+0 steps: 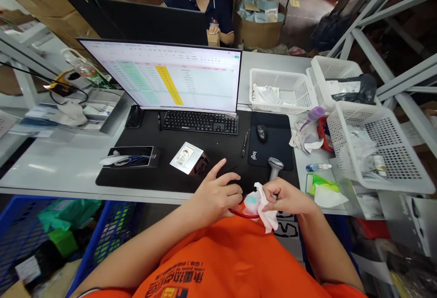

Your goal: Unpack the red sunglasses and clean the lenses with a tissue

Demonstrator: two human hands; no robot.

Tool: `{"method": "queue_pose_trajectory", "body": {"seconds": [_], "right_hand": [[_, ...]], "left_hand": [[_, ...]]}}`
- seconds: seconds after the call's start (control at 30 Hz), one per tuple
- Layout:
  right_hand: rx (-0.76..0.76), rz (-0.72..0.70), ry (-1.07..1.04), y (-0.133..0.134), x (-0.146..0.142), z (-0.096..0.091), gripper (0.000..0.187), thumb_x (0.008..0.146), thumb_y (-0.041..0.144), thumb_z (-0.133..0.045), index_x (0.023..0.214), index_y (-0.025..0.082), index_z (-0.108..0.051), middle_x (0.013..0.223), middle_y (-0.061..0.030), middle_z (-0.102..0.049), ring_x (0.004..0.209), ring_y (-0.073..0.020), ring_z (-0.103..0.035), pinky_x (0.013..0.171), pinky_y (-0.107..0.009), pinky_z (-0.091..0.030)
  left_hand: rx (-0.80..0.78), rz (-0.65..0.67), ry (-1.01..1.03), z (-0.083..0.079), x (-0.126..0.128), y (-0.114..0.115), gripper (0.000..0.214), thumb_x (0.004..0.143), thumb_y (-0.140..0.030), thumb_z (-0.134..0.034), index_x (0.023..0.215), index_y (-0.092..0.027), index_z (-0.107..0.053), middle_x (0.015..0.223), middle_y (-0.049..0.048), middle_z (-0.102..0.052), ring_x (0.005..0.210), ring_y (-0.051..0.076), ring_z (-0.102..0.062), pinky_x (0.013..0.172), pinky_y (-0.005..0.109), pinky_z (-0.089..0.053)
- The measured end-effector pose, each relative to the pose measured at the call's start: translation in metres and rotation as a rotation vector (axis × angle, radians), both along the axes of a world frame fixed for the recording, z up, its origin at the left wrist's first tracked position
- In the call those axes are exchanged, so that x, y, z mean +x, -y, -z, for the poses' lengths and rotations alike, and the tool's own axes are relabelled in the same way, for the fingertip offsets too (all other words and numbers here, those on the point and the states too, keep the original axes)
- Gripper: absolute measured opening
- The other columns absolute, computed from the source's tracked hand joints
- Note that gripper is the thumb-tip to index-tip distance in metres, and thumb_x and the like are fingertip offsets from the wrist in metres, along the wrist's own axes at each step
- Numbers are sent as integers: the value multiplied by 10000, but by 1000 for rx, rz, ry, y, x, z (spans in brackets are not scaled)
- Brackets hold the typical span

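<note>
Close in front of my orange shirt, my left hand [218,195] grips a thin, curved red-rimmed object [251,215], with the index finger raised off it. Glossy whitish material [251,203] shows inside the red curve; what kind of thing it is I cannot make out. My right hand [285,196] pinches a crumpled white tissue [268,213] against its right side. Just beyond my right hand, a grey handheld scanner [275,165] rests on the desk. A small printed box [187,157] lies ahead of my left hand.
Beyond the black desk mat [218,145] are a keyboard [200,122] and monitor [177,77]. A mouse [261,132] sits on its pad. White baskets [382,143] line the right. An open box [154,156] holds blue items. A co-worker [221,11] sits opposite.
</note>
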State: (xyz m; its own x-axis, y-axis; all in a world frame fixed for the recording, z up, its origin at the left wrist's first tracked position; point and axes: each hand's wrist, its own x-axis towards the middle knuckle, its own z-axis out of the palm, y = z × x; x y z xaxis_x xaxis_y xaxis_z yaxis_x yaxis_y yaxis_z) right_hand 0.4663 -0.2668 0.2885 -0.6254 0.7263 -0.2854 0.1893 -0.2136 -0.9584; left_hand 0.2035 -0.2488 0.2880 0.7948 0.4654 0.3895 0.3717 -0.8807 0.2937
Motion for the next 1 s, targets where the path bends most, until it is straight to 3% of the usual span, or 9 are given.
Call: {"method": "queue_pose_trajectory", "body": {"seconds": [0.13,0.3,0.43,0.63,0.8,1.0], "right_hand": [[23,95,54,7,-16,2,489,759,384,-792,581,210,-370,563,86,-355,545,-82,-275,508,-255,-203],[119,244,255,16,-55,-3,329,788,228,-695,621,206,-413,605,67,-440,584,-97,-362,525,-239,-258],[-6,245,148,15,-65,2,260,789,234,-685,674,207,-453,649,68,-472,587,-94,-377,520,-229,-291],[-66,173,-7,7,-50,12,376,738,351,-797,641,190,-472,620,76,-410,579,-80,-323,513,-222,-257],[-102,84,-85,2,-27,5,473,706,404,-838,591,193,-430,572,92,-357,535,-62,-259,485,-221,-212],[-169,162,-134,2,-12,-2,517,657,420,-859,582,204,-397,555,94,-366,520,-58,-259,472,-210,-227]], "left_hand": [[-33,25,-45,1,-1,-4,83,832,-152,-644,818,-232,-631,881,-46,-738,1136,184,-622,1291,511,-48],[64,123,-105,7,0,-7,105,849,-127,-652,881,-224,-674,867,-39,-723,1120,171,-611,1303,468,-58],[33,64,-94,17,-3,-4,78,845,-178,-676,892,-239,-672,888,-35,-728,1100,176,-611,1292,483,-129],[6,-8,-44,9,-9,-1,52,842,-213,-688,820,-233,-646,836,-53,-731,1113,191,-628,1285,490,-82],[-56,-7,14,-6,-13,-3,49,829,-256,-703,846,-248,-659,893,-55,-763,1133,199,-643,1282,505,-56],[-143,-9,94,-8,-8,-1,126,827,-344,-744,855,-245,-671,904,-37,-776,1119,209,-645,1280,484,-41]]}}
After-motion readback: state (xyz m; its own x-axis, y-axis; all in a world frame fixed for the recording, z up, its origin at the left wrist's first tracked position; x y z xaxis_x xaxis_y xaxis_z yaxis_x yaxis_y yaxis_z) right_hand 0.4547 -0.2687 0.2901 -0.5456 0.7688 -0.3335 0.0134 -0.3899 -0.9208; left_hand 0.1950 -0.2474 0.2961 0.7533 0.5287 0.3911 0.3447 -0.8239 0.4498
